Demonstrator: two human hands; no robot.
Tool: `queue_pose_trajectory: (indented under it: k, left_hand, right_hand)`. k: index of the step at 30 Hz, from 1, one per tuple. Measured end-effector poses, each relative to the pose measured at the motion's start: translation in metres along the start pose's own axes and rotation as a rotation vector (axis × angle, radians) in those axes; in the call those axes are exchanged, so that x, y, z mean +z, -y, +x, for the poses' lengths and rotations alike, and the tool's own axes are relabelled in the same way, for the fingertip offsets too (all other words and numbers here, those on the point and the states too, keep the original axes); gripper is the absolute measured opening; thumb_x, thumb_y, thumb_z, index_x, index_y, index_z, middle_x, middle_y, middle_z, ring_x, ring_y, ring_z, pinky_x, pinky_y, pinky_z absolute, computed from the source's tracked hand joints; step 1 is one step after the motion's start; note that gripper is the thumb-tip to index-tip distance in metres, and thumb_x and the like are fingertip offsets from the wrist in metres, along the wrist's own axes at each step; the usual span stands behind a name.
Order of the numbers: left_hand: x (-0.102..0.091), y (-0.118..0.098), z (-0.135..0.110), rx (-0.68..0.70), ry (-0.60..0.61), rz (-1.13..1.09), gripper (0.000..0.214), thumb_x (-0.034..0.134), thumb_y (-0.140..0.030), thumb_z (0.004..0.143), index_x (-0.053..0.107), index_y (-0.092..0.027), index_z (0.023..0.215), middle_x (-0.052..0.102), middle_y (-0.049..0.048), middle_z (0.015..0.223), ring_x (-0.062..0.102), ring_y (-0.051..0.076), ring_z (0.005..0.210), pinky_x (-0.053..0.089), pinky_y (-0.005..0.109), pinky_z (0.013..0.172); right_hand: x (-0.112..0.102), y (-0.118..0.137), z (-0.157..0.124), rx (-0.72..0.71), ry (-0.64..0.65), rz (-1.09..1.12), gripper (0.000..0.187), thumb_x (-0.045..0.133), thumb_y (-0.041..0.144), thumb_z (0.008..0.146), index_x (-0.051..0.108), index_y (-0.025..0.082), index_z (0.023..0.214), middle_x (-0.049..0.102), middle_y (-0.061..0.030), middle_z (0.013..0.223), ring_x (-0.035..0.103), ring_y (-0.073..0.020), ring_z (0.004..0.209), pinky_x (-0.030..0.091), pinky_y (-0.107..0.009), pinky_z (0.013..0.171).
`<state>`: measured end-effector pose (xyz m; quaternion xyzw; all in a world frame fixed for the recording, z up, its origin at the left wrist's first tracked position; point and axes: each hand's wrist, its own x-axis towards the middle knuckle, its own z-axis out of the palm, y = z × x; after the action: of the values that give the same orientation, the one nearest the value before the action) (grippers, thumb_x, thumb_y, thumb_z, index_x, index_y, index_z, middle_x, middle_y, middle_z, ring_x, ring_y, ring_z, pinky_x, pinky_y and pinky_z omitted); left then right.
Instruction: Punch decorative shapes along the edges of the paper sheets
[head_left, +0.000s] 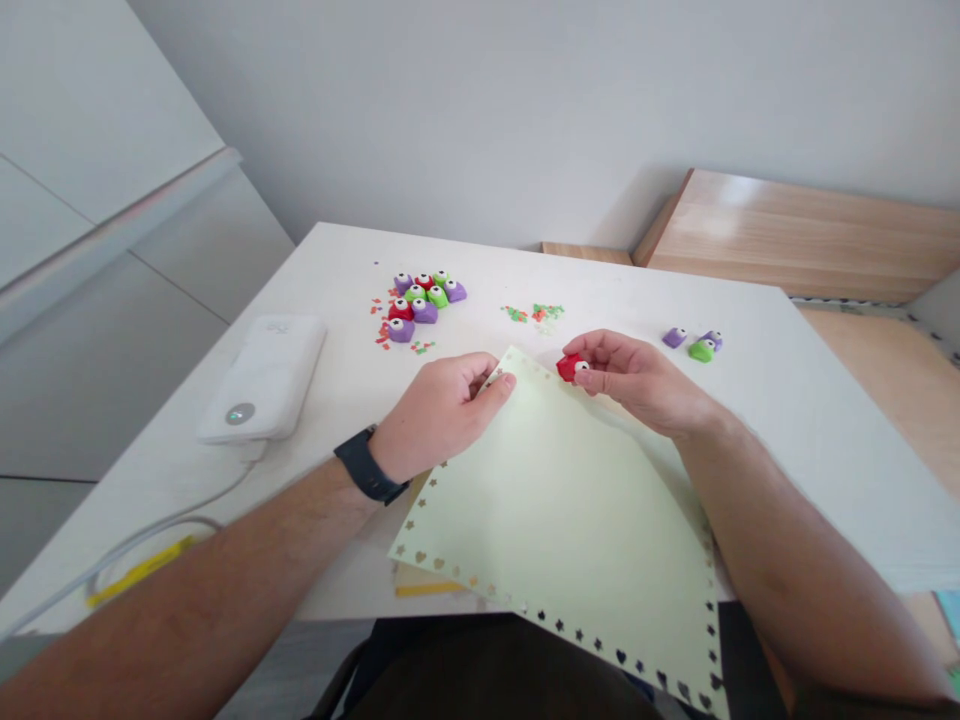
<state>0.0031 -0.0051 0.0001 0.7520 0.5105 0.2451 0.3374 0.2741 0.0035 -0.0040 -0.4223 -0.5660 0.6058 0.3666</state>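
Note:
My left hand [439, 415] pinches the top corner of a pale green paper sheet [562, 520], whose edges are punched with small stars and hearts. My right hand [637, 380] grips a red craft punch [570, 367] with a white button, close to the sheet's upper edge. Several purple, green and red craft punches [424, 298] are grouped on the white table [750, 400] beyond my left hand. Three more punches [694, 345] lie further right. Scraps of punched coloured paper [532, 313] are scattered between the groups.
A white power bank [262, 378] lies at the table's left, with a grey cable [150, 540] running off the edge. A yellow strip [139, 570] lies along the near left. Wooden boards [795, 230] stand beyond the table's far right edge.

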Motion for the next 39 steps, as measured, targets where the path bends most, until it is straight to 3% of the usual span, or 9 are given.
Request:
queue_pose_trajectory:
  k: [13, 19, 24, 33, 39]
  left_hand:
    - [0.000, 0.002, 0.000, 0.012, 0.001, 0.007, 0.037, 0.053, -0.042, 0.100, 0.045, -0.021, 0.071, 0.040, -0.0059, 0.060, 0.039, 0.011, 0.056, 0.027, 0.029, 0.057]
    - [0.000, 0.001, -0.001, 0.013, -0.015, 0.012, 0.039, 0.054, -0.042, 0.100, 0.043, -0.021, 0.069, 0.038, -0.0061, 0.058, 0.037, 0.011, 0.055, 0.026, 0.029, 0.056]
    - [0.000, 0.001, -0.002, 0.008, -0.012, -0.006, 0.038, 0.055, -0.042, 0.100, 0.044, -0.021, 0.070, 0.039, -0.0064, 0.058, 0.037, 0.011, 0.055, 0.026, 0.029, 0.056]
    - [0.000, 0.002, -0.002, 0.001, 0.000, -0.013, 0.035, 0.054, -0.041, 0.101, 0.050, -0.020, 0.073, 0.044, -0.0063, 0.061, 0.039, 0.010, 0.057, 0.028, 0.030, 0.057]
    - [0.001, 0.002, -0.001, 0.016, -0.007, -0.017, 0.037, 0.055, -0.042, 0.101, 0.047, -0.020, 0.072, 0.041, -0.0065, 0.059, 0.039, 0.011, 0.056, 0.028, 0.030, 0.056]
  right_hand:
    - [0.001, -0.001, 0.002, -0.044, -0.029, -0.050, 0.033, 0.083, 0.038, 0.088, 0.072, 0.024, 0.116, 0.076, -0.0061, 0.112, 0.069, -0.0196, 0.102, 0.054, -0.035, 0.085]
    - [0.000, -0.001, 0.001, 0.041, -0.022, -0.006, 0.043, 0.087, 0.037, 0.084, 0.073, 0.023, 0.122, 0.078, -0.0082, 0.118, 0.071, -0.0209, 0.106, 0.054, -0.041, 0.098]
    - [0.001, 0.002, 0.000, 0.035, 0.012, 0.001, 0.039, 0.087, 0.033, 0.084, 0.074, 0.023, 0.119, 0.078, -0.0068, 0.116, 0.070, -0.0197, 0.106, 0.052, -0.042, 0.104]
    - [0.003, 0.003, -0.001, 0.049, 0.135, -0.063, 0.033, 0.081, 0.036, 0.091, 0.072, 0.023, 0.121, 0.076, -0.0060, 0.111, 0.069, -0.0188, 0.103, 0.052, -0.038, 0.099]
    - [0.011, 0.005, -0.002, 0.049, 0.131, -0.119, 0.039, 0.076, 0.038, 0.094, 0.067, 0.021, 0.128, 0.074, -0.0071, 0.114, 0.067, -0.0197, 0.105, 0.053, -0.039, 0.099]
